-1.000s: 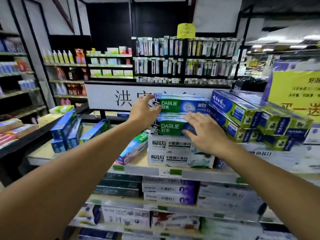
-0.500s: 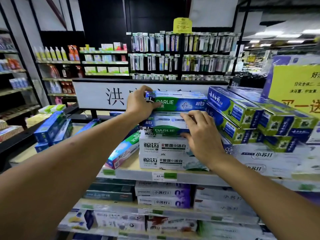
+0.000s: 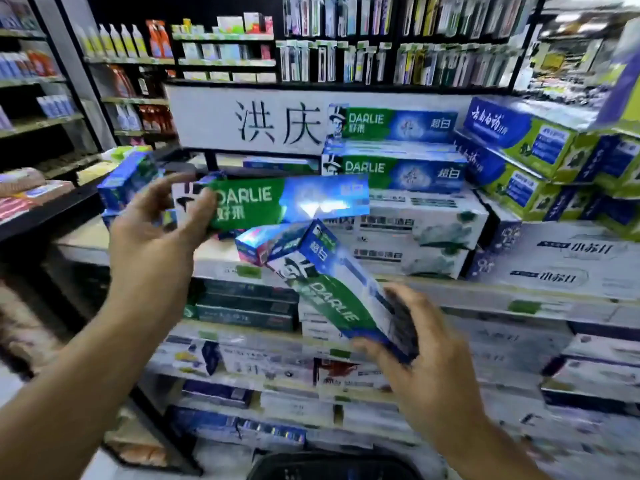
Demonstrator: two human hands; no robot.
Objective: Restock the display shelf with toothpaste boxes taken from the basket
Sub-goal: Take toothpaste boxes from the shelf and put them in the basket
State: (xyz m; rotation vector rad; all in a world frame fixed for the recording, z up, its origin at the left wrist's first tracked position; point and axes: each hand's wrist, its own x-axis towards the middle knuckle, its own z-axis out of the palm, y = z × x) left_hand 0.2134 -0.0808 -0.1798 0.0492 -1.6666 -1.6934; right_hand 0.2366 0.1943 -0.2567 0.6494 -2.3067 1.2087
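My left hand [image 3: 156, 230] grips the left end of a green and blue Darlie toothpaste box [image 3: 287, 202], held level in front of the display shelf [image 3: 485, 296]. Lower down, my right hand [image 3: 412, 344] holds a second Darlie box [image 3: 332, 292] by its near end, tilted with its far end up and to the left. On the top shelf, two more Darlie boxes [image 3: 394, 147] lie stacked on white toothpaste boxes [image 3: 415, 237]. The black basket's rim [image 3: 332, 462] shows at the bottom edge.
Blue and green toothpaste packs [image 3: 526, 150] are piled right of the Darlie stack, above white cartons [image 3: 561, 261]. Lower shelves hold several more boxes. Blue boxes [image 3: 128, 181] lie at the shelf's left end. A white sign [image 3: 249, 119] and toothbrush racks stand behind.
Both hands have come away from the Darlie stack on the top shelf and moved down and toward me. Each now holds a Darlie box. The view has shifted closer and lower.
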